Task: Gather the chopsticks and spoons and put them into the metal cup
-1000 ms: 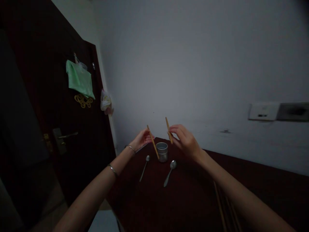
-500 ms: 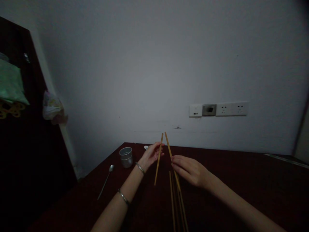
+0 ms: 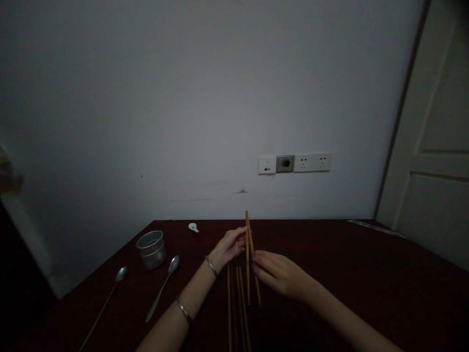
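Note:
One chopstick (image 3: 248, 274) is pinched near its upper part by my left hand (image 3: 231, 245), which wears bracelets on the wrist and forearm. A second chopstick (image 3: 250, 234) is gripped around its middle by my right hand (image 3: 276, 271). The tops of the two sticks come together above my hands, while their lower ends stand a little apart. Below them several more chopsticks (image 3: 242, 308) lie lengthwise on the dark red table (image 3: 311, 244), running out of the bottom of the view.
To the left stands a metal cup (image 3: 151, 250). Beside it lie a long-handled spoon (image 3: 106, 305) and another metal spoon (image 3: 163, 288). A small white spoon (image 3: 193, 227) rests near the back edge. Wall sockets (image 3: 296, 164) sit above the table, and a door (image 3: 436, 146) is at right.
The two chopsticks have come together at their tops. My view has turned right, so the cup shifts left, more of the right door shows, and another spoon is visible.

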The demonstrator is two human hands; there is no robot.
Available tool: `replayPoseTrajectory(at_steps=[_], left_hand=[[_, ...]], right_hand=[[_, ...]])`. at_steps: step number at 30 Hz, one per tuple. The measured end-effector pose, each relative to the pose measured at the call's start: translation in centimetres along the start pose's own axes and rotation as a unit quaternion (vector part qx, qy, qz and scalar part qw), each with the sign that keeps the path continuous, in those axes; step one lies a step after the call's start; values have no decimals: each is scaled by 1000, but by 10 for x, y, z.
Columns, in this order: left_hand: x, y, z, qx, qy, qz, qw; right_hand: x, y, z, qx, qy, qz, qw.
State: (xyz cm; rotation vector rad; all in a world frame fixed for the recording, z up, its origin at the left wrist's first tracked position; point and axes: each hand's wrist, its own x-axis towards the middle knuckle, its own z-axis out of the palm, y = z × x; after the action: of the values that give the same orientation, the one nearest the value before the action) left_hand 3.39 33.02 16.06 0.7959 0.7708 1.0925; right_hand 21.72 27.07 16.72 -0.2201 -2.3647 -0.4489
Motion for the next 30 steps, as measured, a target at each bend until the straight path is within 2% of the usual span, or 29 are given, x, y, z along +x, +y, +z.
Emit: replayPoseTrajectory(at_steps=[5,9,13,16,18,19,20,22,24,25,26,27,30], left_hand=[[8,-14,4,26,2,2,1000],[3,-23,10,24,6,-24,999],[-4,-29,12,20,20,-19,999],[-10,-30,8,36,24,2,999],[-16,-28,6,57,32,12,998],[-19,-27,5,71,36,14,997],[-23,-27,4,85,40,16,995],[-32,-26,5,117,40,26,992],[-41,-26,9,149,28,40,988],[-46,-27,11,166,24,44,985],[-50,-27,13,183,23,46,982],[-54,-28,15,199,25,46,979],[-62,-28,20,235,38,44,970]], right_hand=[[-16,0,3,18,-37,33,999],[-19,-6,0,40,-67,49,996],[-18,-16,-9,106,-74,96,987],[-21,-17,-13,140,-35,120,982],[-23,-12,-12,174,38,198,964],[-23,-7,-10,207,83,266,938],[-21,-3,-6,253,121,350,894],[-15,7,2,386,144,505,758],[-5,14,11,503,110,584,627],[-1,16,15,547,93,597,580],[4,16,19,579,79,601,546],[8,16,22,598,73,601,524],[15,11,28,608,81,612,500]])
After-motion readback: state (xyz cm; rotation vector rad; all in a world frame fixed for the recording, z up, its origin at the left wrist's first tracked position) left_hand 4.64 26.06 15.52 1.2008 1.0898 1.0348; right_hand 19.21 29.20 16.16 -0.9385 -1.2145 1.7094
